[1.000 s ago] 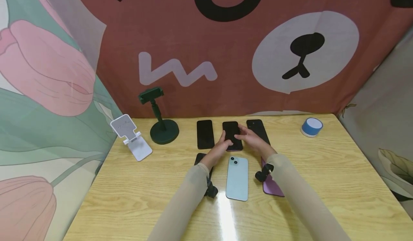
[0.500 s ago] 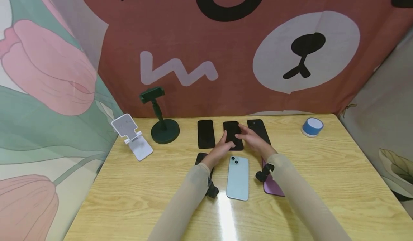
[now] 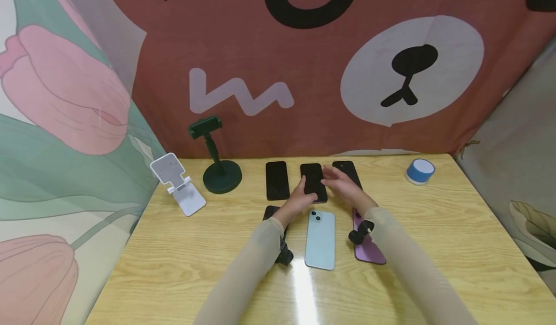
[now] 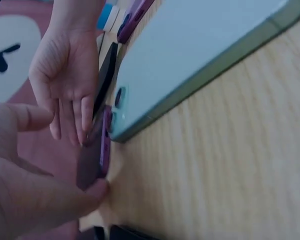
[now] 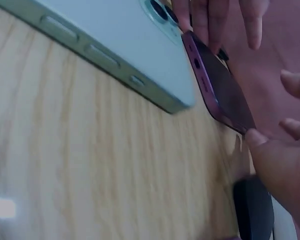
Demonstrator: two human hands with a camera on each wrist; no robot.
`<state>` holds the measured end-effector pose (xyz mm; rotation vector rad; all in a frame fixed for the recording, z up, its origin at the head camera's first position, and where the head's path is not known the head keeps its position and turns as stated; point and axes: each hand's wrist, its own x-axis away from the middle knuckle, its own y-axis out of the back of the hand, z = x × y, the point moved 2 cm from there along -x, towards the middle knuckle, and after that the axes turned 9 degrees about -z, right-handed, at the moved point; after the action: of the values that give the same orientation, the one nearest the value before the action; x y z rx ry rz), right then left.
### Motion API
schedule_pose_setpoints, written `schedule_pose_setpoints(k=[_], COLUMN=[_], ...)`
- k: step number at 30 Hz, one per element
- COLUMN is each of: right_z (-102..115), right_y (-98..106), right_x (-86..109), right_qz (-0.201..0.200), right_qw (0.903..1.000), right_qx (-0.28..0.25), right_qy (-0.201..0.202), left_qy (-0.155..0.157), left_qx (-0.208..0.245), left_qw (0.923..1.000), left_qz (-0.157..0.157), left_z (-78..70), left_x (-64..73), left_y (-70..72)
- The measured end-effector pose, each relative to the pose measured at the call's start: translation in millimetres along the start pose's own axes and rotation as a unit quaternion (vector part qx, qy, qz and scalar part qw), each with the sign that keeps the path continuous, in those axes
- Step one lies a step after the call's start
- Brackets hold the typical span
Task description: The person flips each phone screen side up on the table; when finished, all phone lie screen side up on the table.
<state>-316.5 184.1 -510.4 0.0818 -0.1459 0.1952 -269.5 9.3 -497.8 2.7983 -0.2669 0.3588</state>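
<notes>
The person's bare hands are out over the far part of the counter [image 3: 173, 267], one on each side of a purple-edged phone [image 3: 313, 177] lying dark face up in the middle of the far row. The left hand [image 3: 297, 202] is at its near left corner, fingers spread wide along the left side and thumb by the near edge; the thumb looks to be against that corner. The right hand [image 3: 343, 186] is at the phone's right side, palm turned inward, fingers straight and holding nothing; whether it touches the phone, I can't tell. It partly covers a black phone [image 3: 349, 171] on the right, while another dark phone [image 3: 277, 180] lies to the left.

Nearer, the left wrist crosses a third black handset [image 3: 270, 211]. Between the sleeves is a pale blue phone [image 3: 320, 243], back up, lenses at its far end, and a purple phone [image 3: 369, 251] lies by the right wrist. Over at the left are a dark green stand [image 3: 221, 176] and a white folding stand [image 3: 189, 199]; at far right, a blue-and-white round object [image 3: 419, 173].
</notes>
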Motion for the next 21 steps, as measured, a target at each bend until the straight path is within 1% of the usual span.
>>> schedule_pose_setpoints(k=[3,5,8,10,12,14,16,21], right_z=[3.3,6.6,13.1,17.5,21.2,22.9,23.2,20.5], right_y=[9.2,16.9,30.1,39.4,48.5,57.4,65.0,78.6], right_x=[-0.2,-2.1,-5.0,-6.4,-6.9,-7.7,-7.7,-4.2], right_qz=[0.003,-0.002,-0.013,-0.025,-0.04,-0.055,-0.064,-0.084], right_qw=[0.9991,0.998,0.9966,0.9961,0.9961,0.9956,0.996,0.9962], right_qx=[-0.034,-0.055,-0.072,-0.076,-0.07,-0.067,-0.054,-0.015], right_qy=[0.023,0.033,0.038,0.038,0.037,0.035,0.034,0.018], left_qy=[-0.015,-0.029,-0.052,-0.075,-0.095,-0.116,-0.129,-0.142], left_qx=[-0.048,-0.075,-0.091,-0.095,-0.09,-0.089,-0.081,-0.072], left_qw=[0.9985,0.996,0.9919,0.9884,0.986,0.9835,0.9833,0.9842], left_qz=[-0.021,-0.04,-0.071,-0.091,-0.103,-0.107,-0.099,-0.077], left_z=[-5.7,-9.4,-13.5,-16.3,-19.2,-21.8,-24.8,-31.0], left_x=[0.5,-0.1,-1.9,-3.7,-4.9,-6.7,-7.5,-9.2], left_y=[-2.8,-6.0,-13.1,-18.9,-25.1,-31.5,-37.8,-55.7])
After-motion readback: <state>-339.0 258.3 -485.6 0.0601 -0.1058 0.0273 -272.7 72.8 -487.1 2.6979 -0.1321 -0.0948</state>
